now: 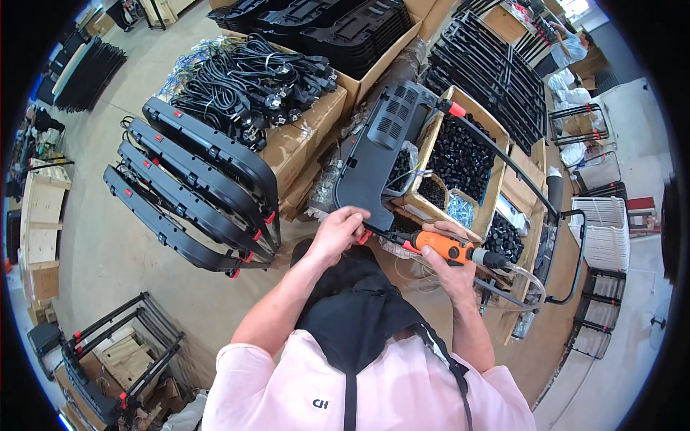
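My right hand (454,269) is wrapped around an orange power screwdriver (444,246), held level, with a clear hose at its rear. The driver's tip points left, to a red end piece (365,237) on the tube at the near end of a black plastic housing (363,179). My left hand (339,233) is closed, its fingers pinched at the near edge of that housing beside the driver's tip. What lies between those fingertips is hidden. The housing has a vented grey-black cover (394,118) and is joined to a black tube frame (517,169).
Right of the housing, a wooden box (499,136) holds black plastic parts and small screws (460,208). Several finished-looking black housings (205,169) stand at the left. Bundled power cords (244,82) lie on a carton (302,144). Black frames (489,72) are stacked at the back right.
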The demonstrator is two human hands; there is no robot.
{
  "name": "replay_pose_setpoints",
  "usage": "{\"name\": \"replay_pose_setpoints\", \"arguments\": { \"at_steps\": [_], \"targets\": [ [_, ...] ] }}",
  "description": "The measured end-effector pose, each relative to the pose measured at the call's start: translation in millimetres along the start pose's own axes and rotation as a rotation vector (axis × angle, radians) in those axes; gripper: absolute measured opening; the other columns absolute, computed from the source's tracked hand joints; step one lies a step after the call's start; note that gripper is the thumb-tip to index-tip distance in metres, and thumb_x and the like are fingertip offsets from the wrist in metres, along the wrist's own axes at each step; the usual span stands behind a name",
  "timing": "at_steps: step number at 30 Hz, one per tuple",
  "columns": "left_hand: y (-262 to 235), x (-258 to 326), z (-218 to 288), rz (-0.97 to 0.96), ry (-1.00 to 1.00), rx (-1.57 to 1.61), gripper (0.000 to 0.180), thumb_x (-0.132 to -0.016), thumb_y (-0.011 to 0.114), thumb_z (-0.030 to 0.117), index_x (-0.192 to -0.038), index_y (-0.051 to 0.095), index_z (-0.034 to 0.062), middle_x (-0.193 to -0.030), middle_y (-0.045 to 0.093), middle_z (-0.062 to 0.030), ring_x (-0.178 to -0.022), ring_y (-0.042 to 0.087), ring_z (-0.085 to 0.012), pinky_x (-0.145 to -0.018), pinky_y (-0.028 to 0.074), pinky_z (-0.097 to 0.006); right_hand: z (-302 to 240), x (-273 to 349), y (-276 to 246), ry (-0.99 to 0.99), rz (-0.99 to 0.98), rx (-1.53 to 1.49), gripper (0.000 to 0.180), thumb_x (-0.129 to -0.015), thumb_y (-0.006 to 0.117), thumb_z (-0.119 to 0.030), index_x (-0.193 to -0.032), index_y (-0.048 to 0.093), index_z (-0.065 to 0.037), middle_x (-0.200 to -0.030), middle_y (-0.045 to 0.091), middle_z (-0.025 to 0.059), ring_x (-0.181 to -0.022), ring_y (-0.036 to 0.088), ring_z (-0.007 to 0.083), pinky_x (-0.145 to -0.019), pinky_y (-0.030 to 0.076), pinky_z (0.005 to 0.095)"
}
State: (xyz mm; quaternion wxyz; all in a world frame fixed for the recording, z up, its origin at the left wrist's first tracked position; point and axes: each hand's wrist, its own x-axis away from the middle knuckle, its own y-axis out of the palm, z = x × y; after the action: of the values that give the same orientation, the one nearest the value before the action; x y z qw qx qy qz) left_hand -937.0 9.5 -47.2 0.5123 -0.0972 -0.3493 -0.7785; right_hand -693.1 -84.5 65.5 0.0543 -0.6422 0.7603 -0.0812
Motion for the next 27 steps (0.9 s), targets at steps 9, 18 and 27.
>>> {"name": "replay_pose_setpoints", "arguments": {
  "at_steps": [9, 18, 27],
  "targets": [
    [41, -55, 36, -0.132, 0.305, -1.378, 0.033, -0.098, 0.054, 0.017, -0.121, 0.077, 0.0096, -0.106, 0.076, -0.0226, -0.103, 0.073, -0.0401, -0.091, 0.057, -0.052, 9, -8, 9, 0.037, -0.031, -0.029, 0.053, -0.091, 0.081, -0.004, -0.138, 0.057, 0.001, -0.132, 0.069, 0.0177, -0.121, 0.068, 0.0228, -0.107, 0.055, 0.0374],
    [28, -57, 31, -0.134, 0.354, -1.293, 0.033, -0.096, 0.056, 0.015, -0.12, 0.077, 0.0071, -0.103, 0.077, -0.0213, -0.1, 0.073, -0.041, -0.09, 0.058, -0.051, 7, -15, 23, -0.005, -0.082, 0.153, 0.05, -0.089, 0.083, -0.008, -0.134, 0.063, -0.004, -0.12, 0.073, 0.0106, -0.106, 0.07, 0.0167, -0.096, 0.058, 0.0338],
    [33, -59, 30, -0.176, 0.294, -1.232, 0.032, -0.098, 0.057, 0.016, -0.124, 0.072, 0.0031, -0.097, 0.076, -0.0215, -0.095, 0.075, -0.0396, -0.087, 0.057, -0.049, 6, -20, 26, -0.018, -0.105, 0.246, 0.049, -0.088, 0.085, -0.013, -0.132, 0.066, -0.008, -0.111, 0.075, 0.0095, -0.096, 0.071, 0.016, -0.09, 0.058, 0.0334]
  ]
}}
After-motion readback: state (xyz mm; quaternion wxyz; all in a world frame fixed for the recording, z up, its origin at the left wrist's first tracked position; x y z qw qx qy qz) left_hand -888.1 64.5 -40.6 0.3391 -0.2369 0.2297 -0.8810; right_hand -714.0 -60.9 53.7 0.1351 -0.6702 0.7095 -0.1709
